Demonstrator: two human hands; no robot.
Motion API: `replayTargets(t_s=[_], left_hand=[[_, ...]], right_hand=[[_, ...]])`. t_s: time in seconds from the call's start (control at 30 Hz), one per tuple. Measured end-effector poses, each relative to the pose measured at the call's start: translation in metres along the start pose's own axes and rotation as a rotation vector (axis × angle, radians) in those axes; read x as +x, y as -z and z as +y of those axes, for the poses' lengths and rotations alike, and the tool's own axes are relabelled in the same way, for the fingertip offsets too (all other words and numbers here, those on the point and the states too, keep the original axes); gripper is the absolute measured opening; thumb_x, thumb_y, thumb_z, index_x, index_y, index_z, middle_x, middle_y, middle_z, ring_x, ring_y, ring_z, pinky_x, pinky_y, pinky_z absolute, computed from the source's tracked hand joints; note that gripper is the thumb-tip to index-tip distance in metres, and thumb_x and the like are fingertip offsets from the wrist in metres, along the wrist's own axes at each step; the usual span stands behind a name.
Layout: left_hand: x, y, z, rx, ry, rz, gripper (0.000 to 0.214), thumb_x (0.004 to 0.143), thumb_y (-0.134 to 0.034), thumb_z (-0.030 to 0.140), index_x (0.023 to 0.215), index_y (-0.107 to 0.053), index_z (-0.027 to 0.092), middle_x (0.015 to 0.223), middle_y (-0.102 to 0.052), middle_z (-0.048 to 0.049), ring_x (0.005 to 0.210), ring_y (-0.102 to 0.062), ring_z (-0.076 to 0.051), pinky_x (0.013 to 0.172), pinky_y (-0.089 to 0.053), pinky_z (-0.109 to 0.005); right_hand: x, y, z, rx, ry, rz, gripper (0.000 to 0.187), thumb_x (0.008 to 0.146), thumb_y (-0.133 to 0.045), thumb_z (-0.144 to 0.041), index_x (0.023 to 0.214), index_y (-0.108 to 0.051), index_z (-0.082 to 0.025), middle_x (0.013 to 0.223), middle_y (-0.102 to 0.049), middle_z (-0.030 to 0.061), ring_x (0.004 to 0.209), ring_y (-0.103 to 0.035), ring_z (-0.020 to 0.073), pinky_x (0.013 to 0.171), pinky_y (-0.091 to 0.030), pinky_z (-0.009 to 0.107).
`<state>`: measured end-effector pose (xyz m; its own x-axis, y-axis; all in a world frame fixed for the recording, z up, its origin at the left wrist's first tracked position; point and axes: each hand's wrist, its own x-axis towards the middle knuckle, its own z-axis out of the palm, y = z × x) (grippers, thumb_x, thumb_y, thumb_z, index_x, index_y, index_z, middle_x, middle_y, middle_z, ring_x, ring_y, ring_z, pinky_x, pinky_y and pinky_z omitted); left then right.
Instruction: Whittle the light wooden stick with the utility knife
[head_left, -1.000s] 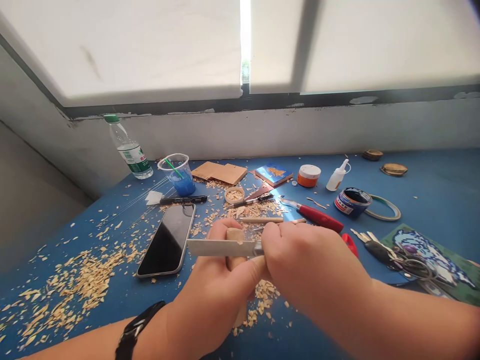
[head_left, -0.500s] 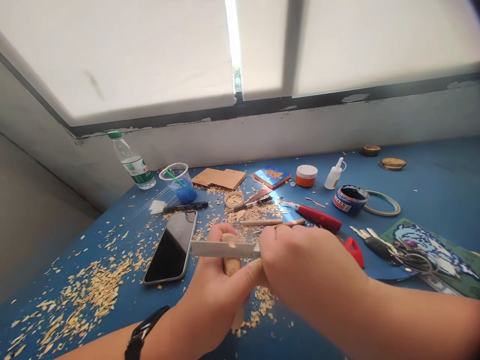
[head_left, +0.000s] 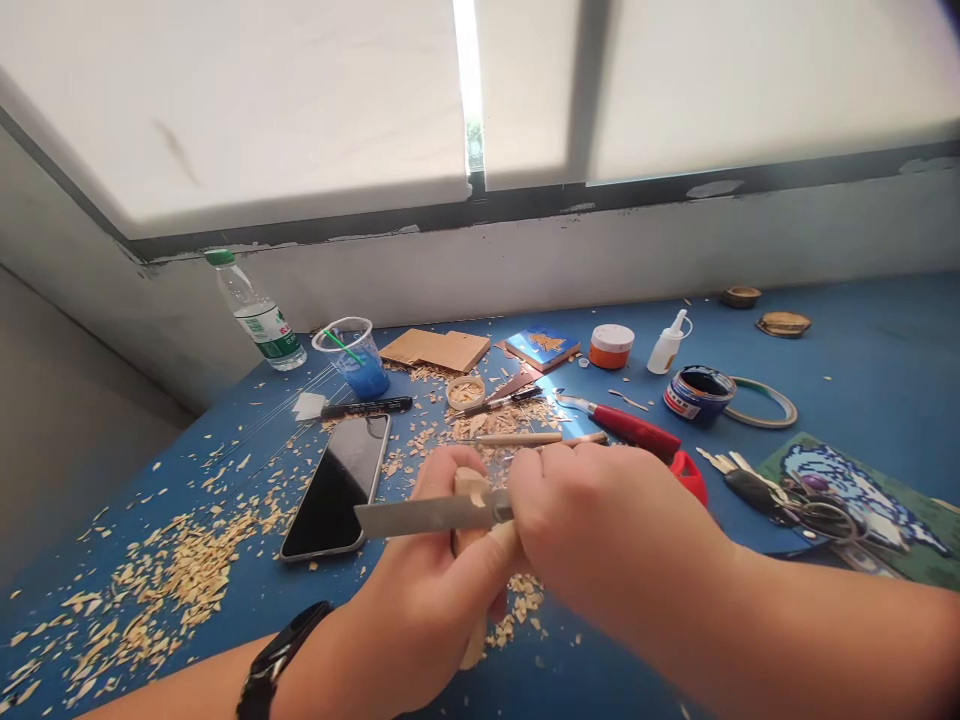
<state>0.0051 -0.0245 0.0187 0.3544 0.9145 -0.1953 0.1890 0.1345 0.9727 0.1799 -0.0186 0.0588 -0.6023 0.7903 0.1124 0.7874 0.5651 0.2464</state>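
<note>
My left hand (head_left: 427,590) is closed round a pale wooden stick (head_left: 470,483), which stands roughly upright above the blue table (head_left: 862,380). My right hand (head_left: 600,520) is closed on the handle of a knife; its flat blade (head_left: 420,516) points left across the stick's upper part. My left thumb presses near the blade's base. A black band sits on my left wrist (head_left: 277,655). Wood shavings (head_left: 517,605) lie under my hands.
A black phone (head_left: 337,485) lies left of my hands. Behind are a marker (head_left: 367,406), a cup of blue liquid (head_left: 356,355), a water bottle (head_left: 255,312), wood boards (head_left: 435,349), a red-handled tool (head_left: 630,428), paint jars (head_left: 697,394), a glue bottle (head_left: 667,344), keys and scissors (head_left: 795,500). Shavings (head_left: 165,580) cover the left.
The blade has shifted left and tilted, tip slightly down, across the top of the stick. Both hands stay closed on stick and knife. The view moved a little.
</note>
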Motion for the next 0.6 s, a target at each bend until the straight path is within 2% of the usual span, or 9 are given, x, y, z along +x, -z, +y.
replayTargets(t_s=[0.17,0.23,0.37,0.47,0.6], left_hand=[[0.006,-0.005,0.002,-0.016,-0.046,0.104,0.042,0.092,-0.069,0.058,0.096,-0.045,0.024,0.057,-0.049,0.0088,0.051,-0.047,-0.009,0.048,-0.039,-0.017],[0.007,-0.004,0.000,-0.045,-0.038,0.088,0.043,0.093,-0.067,0.061,0.100,-0.045,0.024,0.056,-0.049,0.0091,0.049,-0.045,-0.009,0.048,-0.039,-0.018],[0.005,0.002,-0.001,-0.031,-0.050,-0.002,0.040,0.095,-0.065,0.057,0.115,-0.048,0.027,0.068,-0.053,0.0058,0.053,-0.047,-0.010,0.048,-0.041,-0.020],[0.001,0.004,0.002,0.080,-0.117,-0.108,0.034,0.098,-0.060,0.055,0.111,-0.052,0.025,0.066,-0.054,0.0037,0.052,-0.047,-0.012,0.049,-0.044,-0.023],[0.000,0.001,0.004,0.106,-0.147,-0.129,0.043,0.095,-0.057,0.063,0.112,-0.044,0.026,0.064,-0.056,0.0045,0.050,-0.050,-0.014,0.046,-0.043,-0.024]], right_hand=[[-0.002,-0.005,-0.005,-0.008,-0.194,0.023,0.012,0.081,-0.063,-0.010,0.072,-0.062,-0.017,0.064,-0.058,0.0037,0.050,-0.052,0.0129,0.042,-0.017,0.028],[0.000,-0.004,-0.002,0.014,-0.155,0.010,0.013,0.081,-0.064,-0.009,0.072,-0.062,-0.018,0.066,-0.058,0.0037,0.051,-0.054,0.0141,0.042,-0.016,0.029],[0.005,0.005,0.009,0.091,0.037,-0.092,0.016,0.074,-0.070,-0.007,0.071,-0.062,-0.020,0.066,-0.060,0.0015,0.051,-0.053,0.0141,0.044,-0.017,0.029],[0.007,0.008,0.015,0.115,0.055,-0.106,0.012,0.076,-0.074,-0.014,0.072,-0.064,-0.019,0.062,-0.060,0.0004,0.049,-0.049,0.0124,0.048,-0.022,0.028],[0.006,0.009,0.018,0.127,0.082,-0.135,0.014,0.080,-0.074,-0.022,0.070,-0.065,-0.019,0.057,-0.058,-0.0004,0.048,-0.046,0.0123,0.052,-0.027,0.029]])
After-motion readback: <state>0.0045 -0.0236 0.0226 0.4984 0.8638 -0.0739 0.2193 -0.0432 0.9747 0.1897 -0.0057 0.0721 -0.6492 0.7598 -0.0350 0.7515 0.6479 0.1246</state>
